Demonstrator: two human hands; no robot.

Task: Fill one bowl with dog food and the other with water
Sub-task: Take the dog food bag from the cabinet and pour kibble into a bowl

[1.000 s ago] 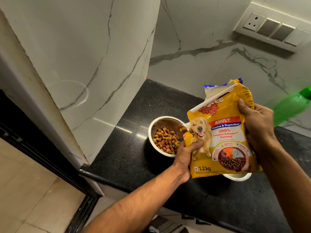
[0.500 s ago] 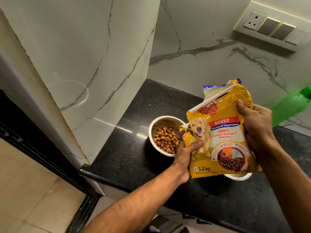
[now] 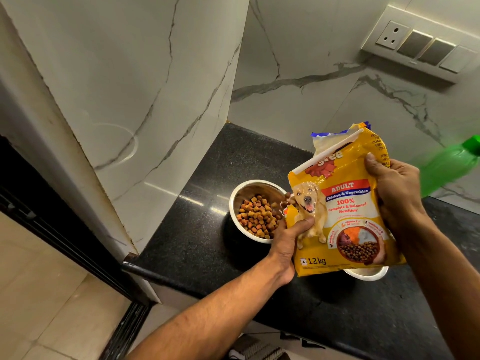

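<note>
A yellow dog food bag (image 3: 345, 203) is tilted to the left over a steel bowl (image 3: 240, 194) that holds a pile of brown kibble (image 3: 258, 216). A few pieces are falling from the bag's lower left corner. My left hand (image 3: 288, 240) grips the bag's lower left edge, thumb on the front. My right hand (image 3: 394, 188) clasps its right side. A second steel bowl (image 3: 366, 272) stands mostly hidden behind the bag, only its near rim showing. A green water bottle (image 3: 449, 165) leans against the wall at the right.
The bowls stand on a black granite counter (image 3: 197, 245) set in a corner of white marble walls. A switch panel (image 3: 418, 44) sits on the back wall. The counter's front edge drops to a tiled floor (image 3: 39, 307) at the left.
More kibble has landed in the left bowl and pieces now spill from the bag's corner. Both hands hold the bag in nearly the same place.
</note>
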